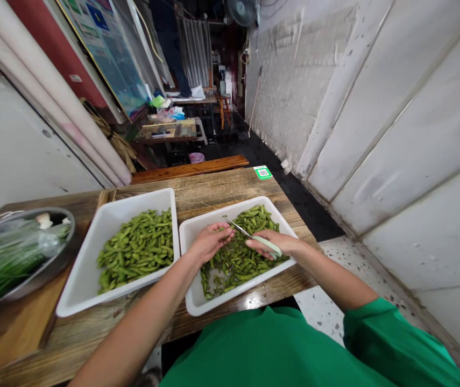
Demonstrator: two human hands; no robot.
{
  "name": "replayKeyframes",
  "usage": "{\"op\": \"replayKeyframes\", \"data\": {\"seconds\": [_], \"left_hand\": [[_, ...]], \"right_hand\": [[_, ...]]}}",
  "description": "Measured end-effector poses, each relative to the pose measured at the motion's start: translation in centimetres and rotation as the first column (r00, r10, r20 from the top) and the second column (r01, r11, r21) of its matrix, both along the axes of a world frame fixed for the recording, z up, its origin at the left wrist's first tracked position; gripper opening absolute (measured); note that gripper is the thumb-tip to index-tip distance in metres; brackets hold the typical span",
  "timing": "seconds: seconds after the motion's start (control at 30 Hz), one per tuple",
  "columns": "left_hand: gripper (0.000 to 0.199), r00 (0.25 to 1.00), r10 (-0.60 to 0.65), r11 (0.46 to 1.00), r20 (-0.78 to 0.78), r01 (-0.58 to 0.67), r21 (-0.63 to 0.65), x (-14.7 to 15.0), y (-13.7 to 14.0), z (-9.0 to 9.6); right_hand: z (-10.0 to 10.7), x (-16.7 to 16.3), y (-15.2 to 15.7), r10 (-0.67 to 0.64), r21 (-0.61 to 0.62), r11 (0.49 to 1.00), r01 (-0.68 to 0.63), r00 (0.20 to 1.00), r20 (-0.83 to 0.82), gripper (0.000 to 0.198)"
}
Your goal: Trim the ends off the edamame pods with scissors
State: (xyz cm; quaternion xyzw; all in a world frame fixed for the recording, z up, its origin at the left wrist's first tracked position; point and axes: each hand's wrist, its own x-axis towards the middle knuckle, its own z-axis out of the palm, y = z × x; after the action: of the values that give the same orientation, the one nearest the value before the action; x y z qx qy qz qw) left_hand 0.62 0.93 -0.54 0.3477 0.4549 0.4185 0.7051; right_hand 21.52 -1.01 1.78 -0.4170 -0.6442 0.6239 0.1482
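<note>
My right hand (265,244) is wrapped round the pale green handles of a pair of scissors (272,246), whose metal blades point left toward my left hand. The fingers of my left hand (213,241) are pinched together at the blade tips, on what looks like a green soybean pod (232,227), mostly hidden by the fingers. Both hands are above a white tray (197,310) with many soybean pods (249,264) and some wet bits at its bottom. To the left, a second white tray (82,285) holds a heap of green pods (139,247).
A metal basin (62,258) with bagged green stalks (7,258) stands on a wooden board (15,328) at the left. The wooden table (197,188) carries a green QR card (262,172) at its far corner. Beyond are a bench (189,170) and a cluttered low table (165,131).
</note>
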Motion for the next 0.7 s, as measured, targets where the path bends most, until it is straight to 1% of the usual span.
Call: {"op": "replayKeyframes", "data": {"seconds": [0.13, 0.27, 0.33, 0.4, 0.43, 0.47, 0.5, 0.53, 0.57, 0.63, 0.7], "left_hand": [[0.024, 1.000, -0.015, 1.000, -0.013, 0.014, -0.028, 0.1, -0.2, -0.1], [0.026, 0.995, 0.046, 0.996, -0.090, -0.053, -0.078, 0.1, -0.2, 0.0], [0.030, 0.987, 0.081, 0.994, -0.140, -0.090, -0.062, 0.1, -0.2, 0.1], [0.030, 0.970, 0.052, 0.998, -0.236, -0.057, -0.015, 0.1, -0.2, 0.0], [0.029, 0.952, 0.001, 1.000, -0.307, 0.002, 0.008, 0.1, -0.3, 0.0], [0.026, 0.919, -0.068, 0.996, -0.389, 0.087, 0.030, 0.1, -0.4, -0.1], [0.024, 0.868, -0.133, 0.981, -0.479, 0.183, 0.060, 0.1, -0.5, -0.1], [0.022, 0.800, -0.177, 0.955, -0.574, 0.280, 0.096, 0.1, -0.6, -0.2], [0.021, 0.716, -0.191, 0.919, -0.671, 0.370, 0.133, 0.2, -0.7, -0.3], [0.018, 0.512, -0.139, 0.840, -0.848, 0.515, 0.173, 0.5, -0.9, -0.6], [0.017, 0.305, -0.058, 0.778, -0.951, 0.611, 0.148, 1.0, -1.0, -0.9]], "right_hand": [[-0.6, 0.2, 0.1, -0.011, -0.013, 1.000, 0.012, 1.000, 0.021, 0.042], [-1.1, 0.4, 0.3, -0.035, 0.000, 0.999, 0.035, 0.999, 0.028, 0.040], [-1.1, 0.5, 0.4, -0.065, 0.014, 0.998, 0.065, 0.998, -0.010, 0.039], [-1.0, 0.5, 0.4, -0.097, 0.014, 0.995, 0.098, 0.994, -0.049, 0.038], [-1.0, 0.5, 0.4, -0.110, 0.011, 0.994, 0.111, 0.992, -0.063, 0.038], [-0.9, 0.5, 0.4, -0.119, 0.010, 0.993, 0.120, 0.991, -0.068, 0.038], [-0.9, 0.5, 0.4, -0.123, 0.012, 0.992, 0.124, 0.990, -0.068, 0.038], [-0.9, 0.6, 0.4, -0.126, 0.020, 0.992, 0.127, 0.990, -0.064, 0.038], [-0.8, 0.6, 0.3, -0.126, 0.030, 0.991, 0.127, 0.990, -0.058, 0.038], [-0.8, 0.6, 0.3, -0.126, 0.043, 0.991, 0.128, 0.991, -0.043, 0.038], [-0.8, 0.6, 0.3, -0.123, 0.040, 0.991, 0.124, 0.992, -0.029, 0.038]]}}
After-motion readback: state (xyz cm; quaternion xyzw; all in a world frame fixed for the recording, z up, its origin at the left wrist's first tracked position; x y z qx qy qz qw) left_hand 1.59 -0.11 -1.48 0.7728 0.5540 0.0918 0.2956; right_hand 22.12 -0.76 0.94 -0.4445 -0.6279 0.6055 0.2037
